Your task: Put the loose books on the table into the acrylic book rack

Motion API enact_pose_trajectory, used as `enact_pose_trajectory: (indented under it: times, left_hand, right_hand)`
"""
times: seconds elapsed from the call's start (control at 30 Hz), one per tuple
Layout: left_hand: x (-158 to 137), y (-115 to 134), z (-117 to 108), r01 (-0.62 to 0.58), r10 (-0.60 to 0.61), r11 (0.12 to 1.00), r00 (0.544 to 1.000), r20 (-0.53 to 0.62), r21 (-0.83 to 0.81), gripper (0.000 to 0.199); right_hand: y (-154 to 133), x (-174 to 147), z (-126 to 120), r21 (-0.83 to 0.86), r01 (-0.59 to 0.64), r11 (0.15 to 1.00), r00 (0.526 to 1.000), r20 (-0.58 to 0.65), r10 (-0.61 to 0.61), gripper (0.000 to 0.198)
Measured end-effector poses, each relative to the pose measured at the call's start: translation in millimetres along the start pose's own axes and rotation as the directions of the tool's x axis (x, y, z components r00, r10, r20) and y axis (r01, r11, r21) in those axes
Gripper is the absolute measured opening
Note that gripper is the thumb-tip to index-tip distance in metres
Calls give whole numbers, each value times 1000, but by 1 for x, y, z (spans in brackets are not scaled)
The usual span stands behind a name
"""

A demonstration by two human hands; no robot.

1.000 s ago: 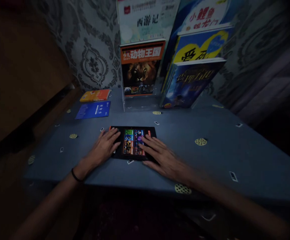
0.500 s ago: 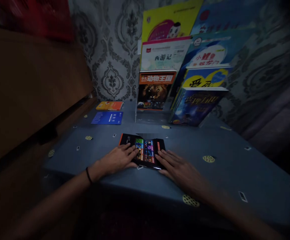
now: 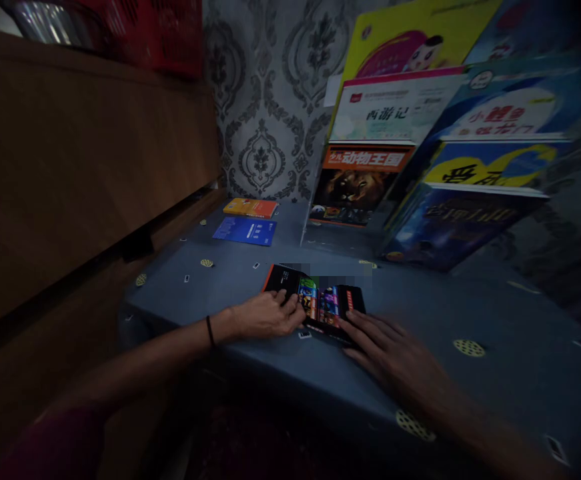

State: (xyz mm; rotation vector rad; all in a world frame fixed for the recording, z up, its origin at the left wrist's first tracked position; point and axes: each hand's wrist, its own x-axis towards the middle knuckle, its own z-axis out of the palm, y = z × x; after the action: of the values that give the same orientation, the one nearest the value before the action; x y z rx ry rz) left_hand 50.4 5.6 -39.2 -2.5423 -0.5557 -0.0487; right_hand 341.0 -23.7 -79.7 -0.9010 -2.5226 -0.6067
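The left hand [image 3: 270,315] curls its fingers over the left side of the black book [image 3: 327,303], which lies on the tabletop [image 3: 420,293]; whether they pinch it, I cannot tell. The right hand [image 3: 383,337] rests open across the book's right edge. Light, even pressure from both sides should steady it without creasing.

Beyond the black book, leftward, a blue booklet [image 3: 247,232] bears white characters too small to read surely. Behind it, rightward, stand a lion-cover book [image 3: 363,187] reading 动物王国, a pale book [image 3: 395,110] titled 西游记, and, farther right, a blue book [image 3: 503,113] beginning 小鲤鱼.
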Motion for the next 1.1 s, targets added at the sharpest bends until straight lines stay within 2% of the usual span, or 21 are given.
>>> enact_pose_trajectory:
  times: [0.1, 0.23, 0.33, 0.53, 0.67, 0.77, 0.83, 0.97, 1.1]
  left_hand:
    - [1, -3, 0, 10, -10, 1000, 1000, -12, -22, 31]
    - [2, 1, -1, 25, -26, 993, 1000, -12, -112, 28]
    - [10, 9, -4, 36, -42, 989, 998, -38, -142, 36]
    - [27, 15, -6, 30, -31, 983, 999, -6, -181, 20]
    - [7, 5, -2, 33, -28, 965, 999, 21, -259, 35]
    - [-21, -7, 5, 92, -75, 952, 995, 70, -291, 47]
    - [-36, -13, 11, 124, -115, 935, 992, 47, -334, 51]
    - [-45, -18, 18, 140, -174, 897, 984, -46, -418, 47]
    - [-37, -22, 9, 117, -201, 845, 974, -107, -521, 32]
  right_hand:
    - [3, 7, 6, -1, 62, 998, 998, -1, -62, 43]
    - [6, 13, 13, 84, 90, 992, 996, 17, -92, 52]
    - [4, 16, 13, 97, 92, 991, 996, 6, -93, 45]
    - [-4, 23, -1, 101, 34, 994, 998, 46, -38, 36]
    - [-6, 25, -6, 167, -14, 986, 998, 68, 2, 36]
    - [-5, 26, -7, 221, -67, 973, 993, 108, 43, 37]
    - [-5, 26, -8, 245, -103, 964, 988, 136, 71, 36]
    - [-3, 26, -12, 294, -129, 947, 983, 163, 84, 34]
    - [3, 15, -14, 390, -142, 910, 987, 122, 102, 31]
